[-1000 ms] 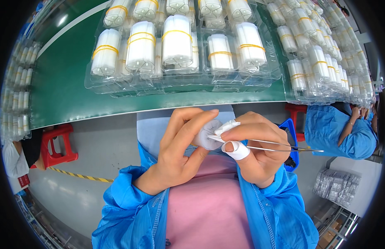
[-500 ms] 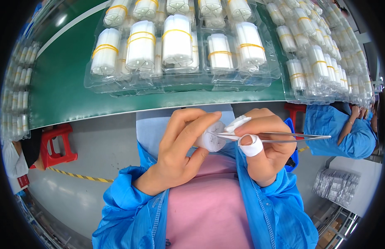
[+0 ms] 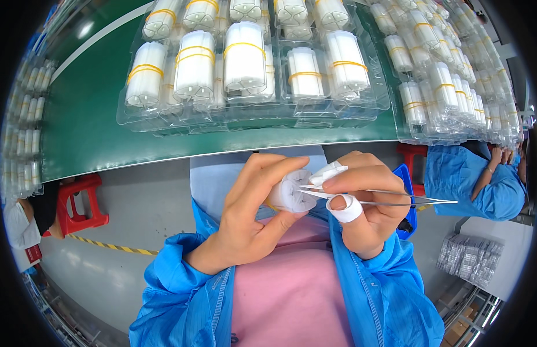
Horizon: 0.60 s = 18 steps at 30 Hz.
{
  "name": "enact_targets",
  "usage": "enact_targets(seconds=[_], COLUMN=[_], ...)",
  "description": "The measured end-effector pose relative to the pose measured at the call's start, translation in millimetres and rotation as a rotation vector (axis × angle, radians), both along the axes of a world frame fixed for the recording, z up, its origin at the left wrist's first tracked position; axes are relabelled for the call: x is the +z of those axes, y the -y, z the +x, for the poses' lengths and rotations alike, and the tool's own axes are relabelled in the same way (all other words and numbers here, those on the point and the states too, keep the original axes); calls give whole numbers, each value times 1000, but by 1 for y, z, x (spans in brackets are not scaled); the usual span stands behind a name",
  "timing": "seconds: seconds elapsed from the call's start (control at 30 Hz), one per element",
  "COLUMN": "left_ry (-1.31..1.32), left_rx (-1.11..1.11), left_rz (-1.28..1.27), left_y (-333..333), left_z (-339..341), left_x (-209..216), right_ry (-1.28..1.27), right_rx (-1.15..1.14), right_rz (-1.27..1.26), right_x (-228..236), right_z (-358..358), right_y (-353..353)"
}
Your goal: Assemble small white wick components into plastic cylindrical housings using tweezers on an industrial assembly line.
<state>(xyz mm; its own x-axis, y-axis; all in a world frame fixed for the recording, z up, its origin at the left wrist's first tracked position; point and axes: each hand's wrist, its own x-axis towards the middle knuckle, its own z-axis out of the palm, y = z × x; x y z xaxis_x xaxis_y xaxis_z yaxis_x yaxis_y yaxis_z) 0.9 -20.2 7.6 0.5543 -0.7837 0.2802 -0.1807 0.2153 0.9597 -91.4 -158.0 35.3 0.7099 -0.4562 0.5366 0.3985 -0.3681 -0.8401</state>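
My left hand is wrapped round a short white cylindrical bundle, its end face turned to the right and showing several folded segments. A bit of yellow band shows low on the bundle's side. In my right hand is a pair of metal tweezers, held between thumb and fingers. The tweezers' two tips stand slightly apart at the bundle's end face; whether they touch it I cannot tell. White tape wraps my right thumb and a finger of that hand.
Clear plastic trays of white bundles with yellow bands stand on the green table. More filled trays are stacked at the right. Red stools, a blue bin and a person in blue are nearby.
The tweezers' tips have spread apart and lie a little left of where they were. The bundle has turned slightly in my left hand, bringing its yellow band into sight.
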Motion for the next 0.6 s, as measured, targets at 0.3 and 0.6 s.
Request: enact_targets(seconds=[0.3, 0.6], left_ry=[-5, 98], left_rx=[-11, 5], left_rz=[14, 18], left_y=[-1, -2], left_z=[0, 3], left_x=[0, 0], right_ry=[-64, -92], right_rx=[26, 10], right_rz=[-50, -60], right_x=[3, 5], right_z=[0, 0], right_y=[1, -1])
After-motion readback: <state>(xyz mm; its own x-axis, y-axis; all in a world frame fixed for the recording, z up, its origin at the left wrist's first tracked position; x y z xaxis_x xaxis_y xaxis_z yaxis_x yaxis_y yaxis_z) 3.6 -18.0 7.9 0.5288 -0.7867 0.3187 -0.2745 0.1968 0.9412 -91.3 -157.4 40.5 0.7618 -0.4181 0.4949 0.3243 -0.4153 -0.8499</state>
